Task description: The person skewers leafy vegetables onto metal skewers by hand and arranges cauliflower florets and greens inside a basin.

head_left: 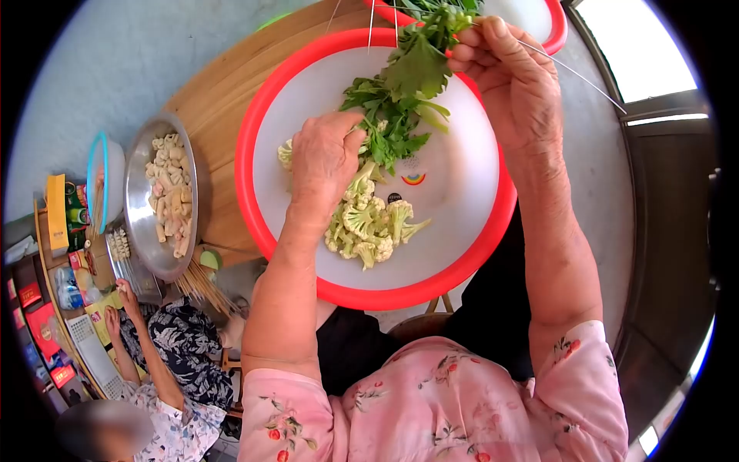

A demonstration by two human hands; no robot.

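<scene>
My right hand [512, 85] is raised over the far right rim of the basin, its thumb and fingers pinching a thin skewer [573, 71]. Leafy greens [419, 65] hang by its fingertips; how they are fixed there is hard to see. Inside the red-rimmed white basin [323, 273], my left hand [327, 158] is closed, knuckles up, against a heap of green leaves [396, 138]. Its fingertips are hidden, so what it grips cannot be made out. Cut cauliflower florets [366, 223] lie just below and right of that hand.
A second red-rimmed basin [556, 27] with greens stands behind. On the wooden table [219, 154], left, is a steel bowl [188, 192] of pale pieces. Bare skewers [204, 285] lie near it. Another person [185, 346] sits at lower left, beside a shelf of packages.
</scene>
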